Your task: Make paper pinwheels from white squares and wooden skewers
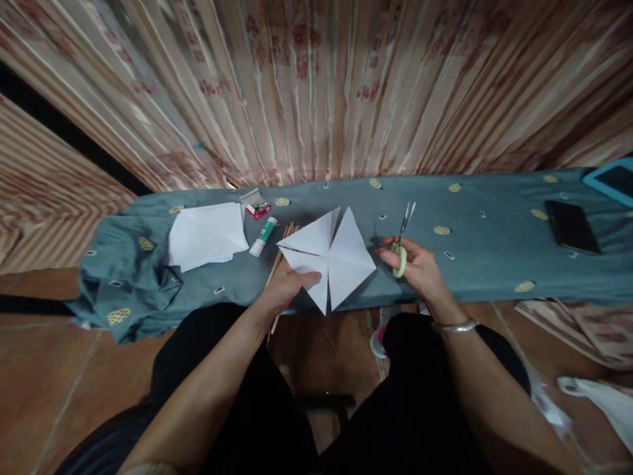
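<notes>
A white sheet of paper [350, 260] with several slits cut from its edges towards the centre is pinched in my left hand [291, 282], thumb on top and fingers hidden beneath. In my right hand [418, 262] is a pair of scissors [401, 254] with pale green handles, blades pointing up and away from the paper. Thin wooden sticks [275, 265] lie partly under the paper. Just left of them rests a green and white glue stick [264, 236], beside a small open red and white box [257, 207] with shiny bits inside.
A stack of white paper [208, 236] lies on the left of the narrow bench, which has a blue-green cloth [475, 257]. Towards the right end are a dark phone [572, 227] and a blue-framed tablet [616, 181]. Behind hangs a striped curtain [316, 92].
</notes>
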`<state>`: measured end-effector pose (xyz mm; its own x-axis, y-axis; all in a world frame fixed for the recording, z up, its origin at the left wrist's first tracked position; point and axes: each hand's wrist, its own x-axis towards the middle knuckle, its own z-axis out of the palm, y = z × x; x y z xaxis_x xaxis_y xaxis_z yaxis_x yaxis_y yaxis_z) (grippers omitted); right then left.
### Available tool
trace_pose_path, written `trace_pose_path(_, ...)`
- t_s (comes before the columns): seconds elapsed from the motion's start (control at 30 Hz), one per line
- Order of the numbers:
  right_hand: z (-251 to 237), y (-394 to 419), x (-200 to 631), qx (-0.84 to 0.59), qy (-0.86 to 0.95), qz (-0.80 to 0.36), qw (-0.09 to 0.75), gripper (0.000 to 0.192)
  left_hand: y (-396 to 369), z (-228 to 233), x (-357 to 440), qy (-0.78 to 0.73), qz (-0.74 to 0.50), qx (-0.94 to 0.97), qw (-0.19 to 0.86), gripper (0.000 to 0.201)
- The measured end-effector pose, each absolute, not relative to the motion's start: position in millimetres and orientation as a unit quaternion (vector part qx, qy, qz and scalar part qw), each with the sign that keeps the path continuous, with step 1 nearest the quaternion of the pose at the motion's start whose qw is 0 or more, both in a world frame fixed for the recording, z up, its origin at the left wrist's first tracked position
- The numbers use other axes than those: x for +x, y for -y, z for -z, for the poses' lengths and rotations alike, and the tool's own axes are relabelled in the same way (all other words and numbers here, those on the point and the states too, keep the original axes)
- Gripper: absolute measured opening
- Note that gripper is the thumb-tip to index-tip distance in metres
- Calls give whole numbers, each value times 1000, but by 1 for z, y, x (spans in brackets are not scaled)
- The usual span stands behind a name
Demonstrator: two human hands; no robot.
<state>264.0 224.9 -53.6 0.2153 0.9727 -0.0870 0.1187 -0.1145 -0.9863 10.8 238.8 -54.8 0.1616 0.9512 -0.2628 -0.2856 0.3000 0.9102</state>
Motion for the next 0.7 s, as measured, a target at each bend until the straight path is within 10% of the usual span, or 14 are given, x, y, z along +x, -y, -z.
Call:
trace_pose_path(0.27,47,-225,246,-554,429,-566,434,52,-238,54,17,-449,-435,372,686,41)
trace_pose_path(0.7,54,-244,207,-560,383,-453,578,46,-233,46,32,-365,-467,343,729,68)
